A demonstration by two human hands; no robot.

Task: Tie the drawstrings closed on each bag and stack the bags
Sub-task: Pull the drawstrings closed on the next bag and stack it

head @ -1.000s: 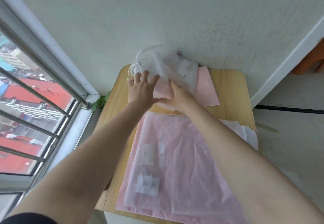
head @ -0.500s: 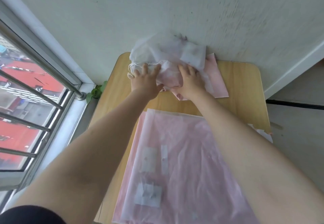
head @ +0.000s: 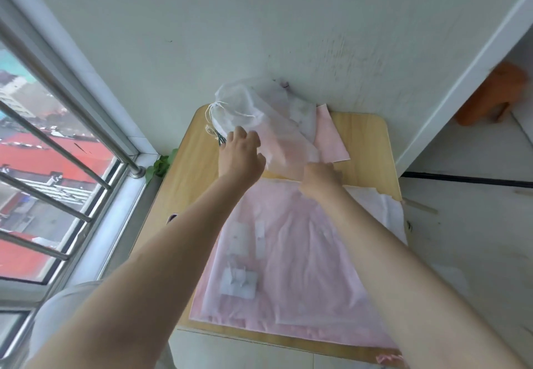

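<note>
**A:** Head cam view, only one there is. Where are your hands at?

**B:** Your left hand [head: 241,151] is out at the far end of the wooden table [head: 364,138], fingers bent and a bit apart, resting on the near left edge of the tied bag pile [head: 253,109]. It's lying on the fabric, and I can't tell if it's pinching anything.

**A:** And the strings?

**B:** The white drawstrings [head: 212,117] are bunched just beyond and to the left of your left fingertips, at the gathered mouth of the top bag. Close to the hand, maybe brushing it, too blurry to call.

**A:** Right hand?

**B:** Your right hand [head: 318,177] sits nearer to you than the left, fingers curled down and closed on the pile's near right corner, where the sheer white fabric comes to a point. Knuckles face the camera, so the exact grip is hidden.

**A:** Where's the rest of the stuff?

**B:** A pink bag [head: 331,135] pokes out from under the pile, just past your right hand. The flat bags [head: 288,253] still to be tied lie under both forearms, on your side of the hands, sheer white over pink, covering most of the table. The pile itself leans against the wall [head: 259,37] straight ahead of both hands.
</note>
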